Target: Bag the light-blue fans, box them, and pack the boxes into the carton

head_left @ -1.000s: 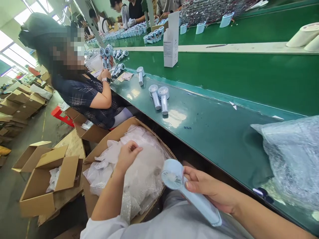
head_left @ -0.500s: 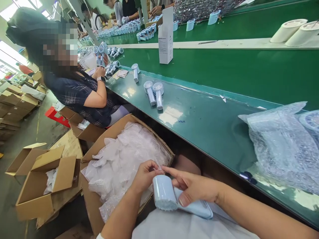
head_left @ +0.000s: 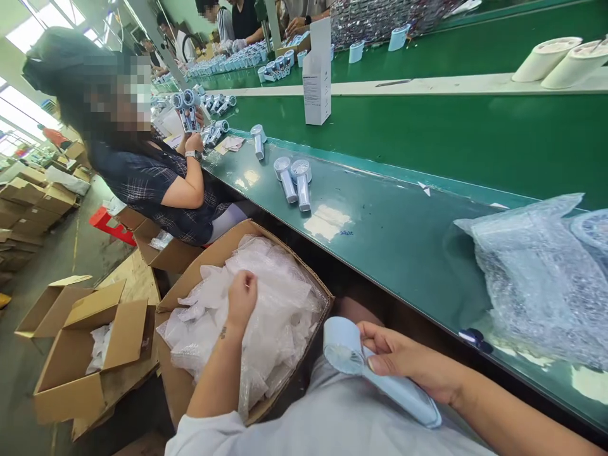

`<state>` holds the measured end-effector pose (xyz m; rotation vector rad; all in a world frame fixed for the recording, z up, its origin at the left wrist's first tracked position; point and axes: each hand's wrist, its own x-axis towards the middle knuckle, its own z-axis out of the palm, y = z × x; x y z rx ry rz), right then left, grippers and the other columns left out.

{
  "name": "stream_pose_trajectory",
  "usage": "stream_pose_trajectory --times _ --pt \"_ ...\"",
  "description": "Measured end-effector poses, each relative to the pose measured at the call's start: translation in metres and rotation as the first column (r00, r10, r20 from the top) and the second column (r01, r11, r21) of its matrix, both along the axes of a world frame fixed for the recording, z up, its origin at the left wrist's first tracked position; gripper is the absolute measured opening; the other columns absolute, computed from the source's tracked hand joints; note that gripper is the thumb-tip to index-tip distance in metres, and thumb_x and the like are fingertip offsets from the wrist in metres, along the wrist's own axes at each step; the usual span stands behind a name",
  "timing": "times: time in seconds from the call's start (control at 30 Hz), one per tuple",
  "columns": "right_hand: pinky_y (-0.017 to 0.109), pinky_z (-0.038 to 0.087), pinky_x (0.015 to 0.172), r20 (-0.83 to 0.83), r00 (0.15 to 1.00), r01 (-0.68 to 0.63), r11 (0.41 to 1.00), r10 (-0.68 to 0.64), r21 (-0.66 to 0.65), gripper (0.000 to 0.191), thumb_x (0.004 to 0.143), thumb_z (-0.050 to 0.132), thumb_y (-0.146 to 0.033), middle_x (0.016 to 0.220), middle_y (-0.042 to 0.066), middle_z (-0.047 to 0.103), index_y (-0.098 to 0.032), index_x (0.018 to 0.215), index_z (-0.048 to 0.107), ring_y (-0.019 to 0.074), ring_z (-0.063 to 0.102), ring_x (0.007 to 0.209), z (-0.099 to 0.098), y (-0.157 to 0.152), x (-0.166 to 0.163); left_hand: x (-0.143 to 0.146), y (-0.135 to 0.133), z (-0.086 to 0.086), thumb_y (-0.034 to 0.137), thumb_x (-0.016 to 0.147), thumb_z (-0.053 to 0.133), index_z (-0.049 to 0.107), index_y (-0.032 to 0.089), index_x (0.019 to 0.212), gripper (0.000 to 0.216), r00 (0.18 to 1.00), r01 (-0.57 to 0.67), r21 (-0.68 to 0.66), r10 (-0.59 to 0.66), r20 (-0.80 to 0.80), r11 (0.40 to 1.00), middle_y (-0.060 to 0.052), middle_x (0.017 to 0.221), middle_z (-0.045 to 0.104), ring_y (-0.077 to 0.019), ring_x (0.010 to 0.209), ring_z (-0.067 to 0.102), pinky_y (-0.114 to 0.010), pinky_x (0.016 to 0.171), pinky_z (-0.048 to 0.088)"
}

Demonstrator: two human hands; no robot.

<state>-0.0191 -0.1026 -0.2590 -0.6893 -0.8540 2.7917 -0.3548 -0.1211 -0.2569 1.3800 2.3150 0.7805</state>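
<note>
In my right hand (head_left: 403, 358) I hold a light blue handheld fan (head_left: 401, 392), gripped just below its round head. The fan is tilted over my lap, its head pointing left and its handle running down to the right. My left hand (head_left: 243, 294) is over a cardboard box (head_left: 185, 405) filled with clear bubble-wrap bags (head_left: 280, 310). Its fingers are curled together, and whatever they may pinch is too small or hidden to make out.
On the green bench to the right lie bubble-wrapped fans (head_left: 536, 272). Two light blue fans (head_left: 301, 183) lie farther left, near a white carton (head_left: 317, 82) on the belt. A co-worker (head_left: 142, 171) sits at the left, holding fans. Open cardboard boxes (head_left: 71, 386) stand on the floor.
My left hand has left the fan's head and moved up and left over the bubble-wrap bags. My right hand has closed round the fan, which has shifted right.
</note>
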Motion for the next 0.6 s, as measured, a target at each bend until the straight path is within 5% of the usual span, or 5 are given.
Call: stream_pose_trajectory --times 0.07,0.17,0.33,0.47,0.6 --pt "0.022 0.042 0.062 0.060 0.996 0.061 0.998 -0.060 -0.014 0.049 0.062 0.084 -0.042 0.082 0.000 0.067 -0.018 0.092 0.054 0.0115 0.061 0.067 -0.001 0.000 0.001 0.027 -0.001 -0.020 0.032 0.085 0.057 0.058 0.019 0.085 0.013 0.993 0.119 -0.065 -0.118 0.020 0.991 -0.006 0.088 0.065 -0.0213 0.088 0.060 -0.032 0.082 0.047" --pt "0.021 0.042 0.059 0.106 0.990 0.096 0.994 -0.090 -0.045 0.051 0.061 0.085 -0.044 0.078 -0.001 0.066 -0.019 0.091 0.053 0.0109 0.060 0.064 0.000 -0.001 -0.004 0.067 0.008 -0.051 0.049 0.082 0.062 0.059 0.019 0.099 0.035 0.953 0.261 -0.262 -0.291 -0.082 0.929 -0.011 0.105 0.065 -0.0265 0.104 0.056 -0.035 0.091 0.043" --pt "0.022 0.045 0.065 0.092 0.992 0.093 0.996 -0.091 -0.015 0.047 0.063 0.085 -0.039 0.087 0.001 0.067 -0.017 0.094 0.057 0.0111 0.061 0.072 -0.002 -0.004 -0.011 0.100 0.038 -0.084 0.046 0.079 0.064 0.061 0.013 0.107 0.044 0.912 0.266 -0.526 -0.387 -0.133 0.808 -0.019 0.112 0.063 -0.0345 0.114 0.051 -0.042 0.098 0.039" --pt "0.024 0.046 0.072 0.134 0.987 0.082 0.996 -0.085 0.030 0.048 0.063 0.085 -0.035 0.093 0.004 0.068 -0.015 0.098 0.059 0.0134 0.063 0.080 -0.012 -0.007 -0.004 0.096 0.042 -0.090 0.023 0.077 0.064 0.067 0.010 0.093 0.021 0.933 0.265 -0.550 -0.354 -0.061 0.792 -0.021 0.098 0.067 -0.0341 0.102 0.059 -0.041 0.090 0.044" --pt "0.028 0.046 0.072 0.118 0.990 0.086 0.996 -0.081 -0.039 0.072 0.054 0.088 -0.033 0.093 0.004 0.066 -0.016 0.114 0.053 0.0174 0.063 0.080 -0.018 -0.003 -0.005 0.087 0.026 -0.070 0.020 0.086 0.049 0.071 0.014 0.087 0.023 0.953 0.288 -0.428 -0.299 0.042 0.857 -0.014 0.096 0.069 -0.0256 0.099 0.062 -0.035 0.088 0.045"
